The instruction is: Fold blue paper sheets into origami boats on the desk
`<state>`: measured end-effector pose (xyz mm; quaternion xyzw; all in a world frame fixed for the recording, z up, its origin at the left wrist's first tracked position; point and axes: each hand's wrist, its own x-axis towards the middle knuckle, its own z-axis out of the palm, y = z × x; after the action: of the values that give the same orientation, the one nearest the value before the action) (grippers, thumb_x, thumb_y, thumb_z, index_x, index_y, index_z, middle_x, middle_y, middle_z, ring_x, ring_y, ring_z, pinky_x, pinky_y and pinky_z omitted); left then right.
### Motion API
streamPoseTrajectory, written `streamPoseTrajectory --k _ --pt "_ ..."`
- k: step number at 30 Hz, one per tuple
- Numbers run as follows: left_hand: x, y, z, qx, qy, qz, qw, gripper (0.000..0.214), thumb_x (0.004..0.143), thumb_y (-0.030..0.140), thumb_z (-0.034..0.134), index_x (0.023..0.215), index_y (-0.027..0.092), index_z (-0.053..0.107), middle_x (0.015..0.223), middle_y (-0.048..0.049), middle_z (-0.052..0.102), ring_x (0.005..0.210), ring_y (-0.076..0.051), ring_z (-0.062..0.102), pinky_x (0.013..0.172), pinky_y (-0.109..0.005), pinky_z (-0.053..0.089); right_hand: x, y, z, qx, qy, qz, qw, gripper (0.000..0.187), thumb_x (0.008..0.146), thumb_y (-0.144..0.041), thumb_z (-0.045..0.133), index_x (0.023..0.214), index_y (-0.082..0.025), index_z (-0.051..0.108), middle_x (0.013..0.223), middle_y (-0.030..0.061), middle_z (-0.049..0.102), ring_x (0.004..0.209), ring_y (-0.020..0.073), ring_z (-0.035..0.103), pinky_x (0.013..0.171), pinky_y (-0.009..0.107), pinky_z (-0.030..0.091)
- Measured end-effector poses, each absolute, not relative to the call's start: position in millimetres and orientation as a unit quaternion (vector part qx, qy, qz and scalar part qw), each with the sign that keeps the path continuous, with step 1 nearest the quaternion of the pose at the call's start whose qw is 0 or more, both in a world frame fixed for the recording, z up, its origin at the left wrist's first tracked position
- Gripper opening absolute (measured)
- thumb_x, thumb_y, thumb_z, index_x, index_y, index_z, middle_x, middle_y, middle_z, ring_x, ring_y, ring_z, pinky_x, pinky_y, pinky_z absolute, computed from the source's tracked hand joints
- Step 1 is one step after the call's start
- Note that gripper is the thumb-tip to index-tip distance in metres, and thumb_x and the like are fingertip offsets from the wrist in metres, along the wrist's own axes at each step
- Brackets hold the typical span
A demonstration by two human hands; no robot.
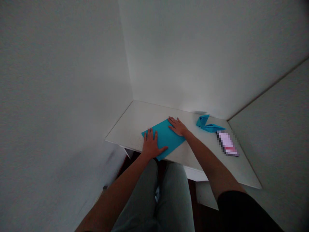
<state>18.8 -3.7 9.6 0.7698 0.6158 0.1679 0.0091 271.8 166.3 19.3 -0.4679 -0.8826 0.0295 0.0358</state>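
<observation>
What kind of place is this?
It looks like a little desk corner indoors: a white table against pale walls, with blue paper lying on it.

No writing, label, brand, number or sign can be read. The smartphone [235,155] on the tabletop [135,119] has its screen [226,140] broken up into coarse square blocks, pale pink with a redder band toward its near end; whether any letters or digits stand there cannot be told.
</observation>
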Motion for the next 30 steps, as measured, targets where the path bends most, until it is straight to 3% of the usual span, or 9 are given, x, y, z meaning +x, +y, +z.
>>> streamPoseTrajectory --k 4,7,10,12,17,23,30 --pt "21.3 0.2 12.5 0.761 0.628 0.160 0.029 0.116 0.091 0.089 0.051 0.169 0.003 0.039 0.177 -0.0303 0.025 0.167 -0.047 0.018 0.134 -0.066 0.017 292.7 170.3 28.8 -0.519 -0.851 -0.059 0.050 0.070 0.110 -0.043 0.026 0.172 -0.011 0.035 0.177 0.0151 0.034 0.167 0.0298 0.030 0.139 0.057 0.013" --pt "5.9 5.6 14.6 0.722 0.675 0.147 0.035 0.102 0.100 0.078 0.046 0.168 0.002 0.039 0.176 -0.0309 0.027 0.166 -0.047 0.022 0.134 -0.064 0.018 313.7 148.9 33.8 -0.556 -0.817 -0.124 0.087 0.069 0.109 -0.040 0.029 0.169 -0.006 0.038 0.175 0.0191 0.039 0.165 0.0314 0.034 0.138 0.058 0.014" --pt "-31.5 13.4 13.4 0.675 0.726 0.125 0.040 0.083 0.107 0.061 0.040 0.169 0.005 0.039 0.176 -0.0302 0.028 0.166 -0.044 0.026 0.132 -0.062 0.022 347.8 114.0 39.7 -0.603 -0.768 -0.172 0.131 0.067 0.109 -0.041 0.034 0.166 -0.006 0.041 0.169 0.0225 0.047 0.160 0.0338 0.040 0.135 0.060 0.020" --pt "-61.3 19.6 10.8 0.639 0.759 0.116 0.040 0.083 0.106 0.058 0.042 0.169 0.004 0.038 0.175 -0.0321 0.029 0.165 -0.045 0.027 0.131 -0.063 0.023 373.7 91.2 45.4 -0.646 -0.725 -0.187 0.149 0.063 0.107 -0.040 0.042 0.160 -0.006 0.048 0.161 0.0247 0.055 0.153 0.0357 0.048 0.132 0.059 0.026" --pt "-105.4 29.8 5.4 0.566 0.810 0.157 0.007 0.088 0.104 0.061 0.044 0.168 0.001 0.037 0.173 -0.0381 0.026 0.165 -0.050 0.022 0.128 -0.068 0.023 413.2 62.9 57.3 -0.766 -0.616 -0.135 0.125 0.047 0.098 -0.033 0.061 0.140 -0.012 0.066 0.144 0.0237 0.064 0.131 0.0393 0.060 0.113 0.055 0.048" --pt "-104.8 29.1 11.3 0.569 0.805 0.166 -0.006 0.086 0.104 0.059 0.047 0.167 0.000 0.038 0.173 -0.0395 0.025 0.165 -0.049 0.021 0.129 -0.067 0.022 407.3 71.9 51.2 -0.779 -0.612 -0.046 0.124 0.032 0.105 -0.028 0.054 0.126 -0.015 0.074 0.138 0.0223 0.068 0.110 0.0325 0.071 0.094 0.043 0.055" --pt "-117.8 32.0 20.6 0.556 0.816 0.157 -0.028 0.084 0.105 0.058 0.044 0.164 -0.002 0.041 0.172 -0.0397 0.027 0.165 -0.050 0.022 0.126 -0.071 0.025 416.4 63.1 42.6 -0.763 -0.535 -0.093 0.351 0.037 0.108 -0.033 0.042 0.128 -0.012 0.065 0.120 0.0222 0.073 0.102 0.0317 0.071 0.093 0.045 0.056"
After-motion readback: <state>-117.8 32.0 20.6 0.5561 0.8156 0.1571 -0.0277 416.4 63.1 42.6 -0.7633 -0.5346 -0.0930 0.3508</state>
